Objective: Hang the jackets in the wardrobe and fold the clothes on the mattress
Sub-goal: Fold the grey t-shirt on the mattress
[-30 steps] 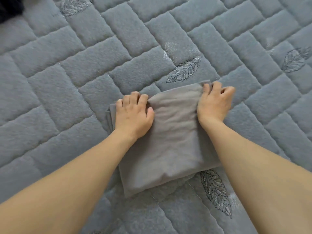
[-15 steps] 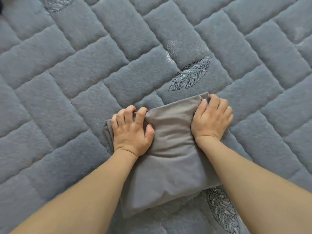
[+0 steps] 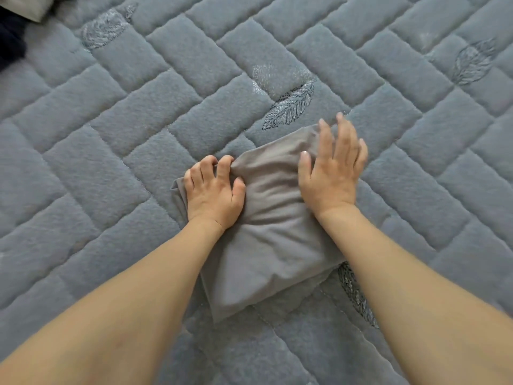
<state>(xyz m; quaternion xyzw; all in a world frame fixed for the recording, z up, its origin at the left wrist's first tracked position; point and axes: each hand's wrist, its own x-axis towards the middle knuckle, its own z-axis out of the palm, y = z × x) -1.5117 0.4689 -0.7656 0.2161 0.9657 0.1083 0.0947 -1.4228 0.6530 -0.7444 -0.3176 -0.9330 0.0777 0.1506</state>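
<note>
A folded grey garment (image 3: pixel 266 245) lies on the blue-grey quilted mattress (image 3: pixel 111 134) in front of me. My left hand (image 3: pixel 213 190) rests on its far left corner with the fingers curled into the cloth, bunching the far edge. My right hand (image 3: pixel 331 168) lies over the far right corner with straight, spread fingers, its palm on the cloth and its fingertips slightly raised and blurred. The near half of the garment is smooth and rectangular between my forearms.
A dark piece of clothing (image 3: pixel 11 43) and a pale cloth (image 3: pixel 25 6) show at the far left corner. Embroidered leaf patterns (image 3: pixel 291 107) mark the mattress beyond and beside the garment.
My right hand has uncurled from the garment's far right corner and now lies flat with spread fingers. My left hand still grips the far left corner. The view has shifted slightly.
</note>
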